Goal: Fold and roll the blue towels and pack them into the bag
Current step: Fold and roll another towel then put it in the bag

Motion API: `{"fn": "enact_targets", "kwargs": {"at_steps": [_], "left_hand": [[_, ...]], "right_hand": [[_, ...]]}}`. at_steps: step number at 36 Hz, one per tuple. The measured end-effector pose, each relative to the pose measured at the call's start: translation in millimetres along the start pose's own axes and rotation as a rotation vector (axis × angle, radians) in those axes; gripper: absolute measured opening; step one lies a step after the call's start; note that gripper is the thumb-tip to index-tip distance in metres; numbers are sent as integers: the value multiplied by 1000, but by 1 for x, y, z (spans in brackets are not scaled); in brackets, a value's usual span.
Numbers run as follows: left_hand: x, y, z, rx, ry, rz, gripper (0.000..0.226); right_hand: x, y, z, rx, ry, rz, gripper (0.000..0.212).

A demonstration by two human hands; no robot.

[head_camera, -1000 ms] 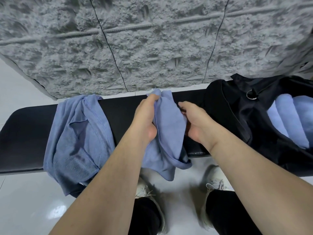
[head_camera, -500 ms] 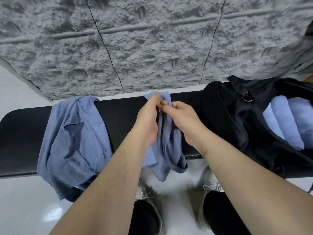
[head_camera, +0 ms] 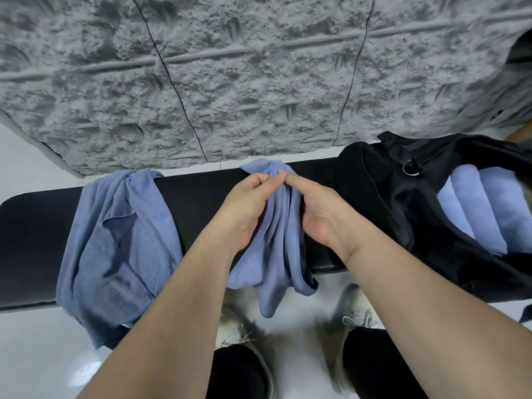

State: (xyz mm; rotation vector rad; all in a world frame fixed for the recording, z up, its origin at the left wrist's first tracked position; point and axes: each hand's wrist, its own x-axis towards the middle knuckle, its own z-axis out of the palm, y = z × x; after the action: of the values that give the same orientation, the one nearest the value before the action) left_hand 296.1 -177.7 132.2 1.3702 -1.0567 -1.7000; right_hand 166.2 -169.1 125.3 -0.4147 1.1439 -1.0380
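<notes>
A crumpled blue towel (head_camera: 276, 254) hangs over the front edge of the black bench (head_camera: 201, 203) in the middle. My left hand (head_camera: 244, 208) and my right hand (head_camera: 316, 211) both pinch it near its top edge, fingertips almost touching. A second blue towel (head_camera: 115, 243) lies bunched over the bench at the left, draping past the front edge. At the right stands an open black bag (head_camera: 374, 197) with rolled pale blue towels (head_camera: 483, 208) inside.
A rough grey wall (head_camera: 259, 82) rises just behind the bench. My two shoes (head_camera: 357, 315) stand on the glossy white floor (head_camera: 43, 355) below the bench. A metal ring (head_camera: 410, 168) sits on the bag's strap.
My right hand moved left onto the towel's top edge beside my left hand. The towel has been gathered into a narrower bunch.
</notes>
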Motion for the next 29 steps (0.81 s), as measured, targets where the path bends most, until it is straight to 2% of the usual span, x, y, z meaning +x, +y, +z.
{"fn": "enact_targets", "kwargs": {"at_steps": [4, 9, 12, 15, 16, 18, 20, 22, 23, 24, 26, 28, 29], "left_hand": [[5, 1, -6, -136, 143, -50, 13], [12, 4, -18, -445, 353, -122, 20], [14, 5, -27, -574, 389, -147, 24], [11, 6, -36, -559, 393, -142, 15], [11, 6, -39, -546, 358, -145, 21], [7, 9, -38, -435, 272, -157, 32], [3, 10, -36, -201, 183, -189, 39], [2, 4, -34, 118, 141, -241, 71], [0, 2, -33, 278, 143, -258, 81], [-1, -2, -33, 397, 133, -268, 79], [-3, -8, -32, 507, 106, -295, 55], [-2, -11, -33, 541, 154, -246, 25], [0, -12, -34, 506, 203, -197, 18]], "right_hand": [[4, -4, -3, 116, 1, 29, 37], [16, -7, -13, 171, 172, 19, 35], [16, -10, -16, 158, 222, 23, 35], [16, -11, -19, 125, 224, 4, 42], [14, -12, -21, 118, 215, 9, 44], [11, -14, -25, 111, 179, 35, 32], [9, -15, -27, 95, 106, 64, 20], [8, -16, -27, 68, 83, 80, 24], [7, -17, -27, 46, 87, 79, 27], [8, -17, -27, 31, 104, 71, 30], [9, -18, -27, 16, 164, 52, 35], [8, -20, -27, 34, 205, 25, 35], [7, -20, -28, 53, 210, 12, 36]]}}
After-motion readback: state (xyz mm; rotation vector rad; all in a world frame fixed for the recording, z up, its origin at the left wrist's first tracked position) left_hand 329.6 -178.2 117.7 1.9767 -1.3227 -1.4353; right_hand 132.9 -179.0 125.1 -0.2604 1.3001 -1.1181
